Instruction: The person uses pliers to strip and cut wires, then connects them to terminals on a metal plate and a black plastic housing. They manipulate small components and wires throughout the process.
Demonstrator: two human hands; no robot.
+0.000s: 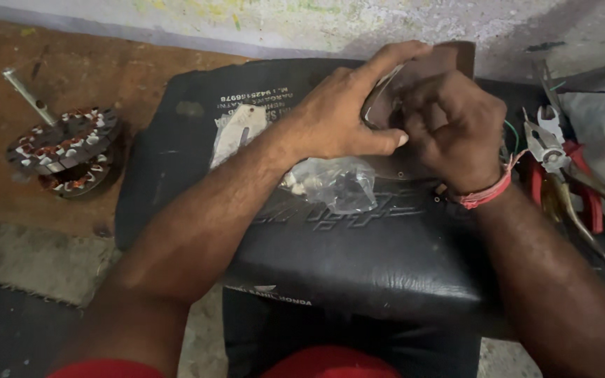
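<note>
My left hand and my right hand meet over the far end of a black padded seat. Both grip a dark brown, curved part whose top edge shows above my fingers; most of it is hidden by the hands. My left index finger stretches along its upper rim and my thumb presses toward the right hand. A red thread band circles my right wrist. Just below the hands lies a clear plastic bag of small metal pieces.
A wound motor stator with a steel shaft sits on the brown floor at the left. A pale flat piece lies on the seat. Red-handled pliers and other hand tools lie at the right. A wall runs along the back.
</note>
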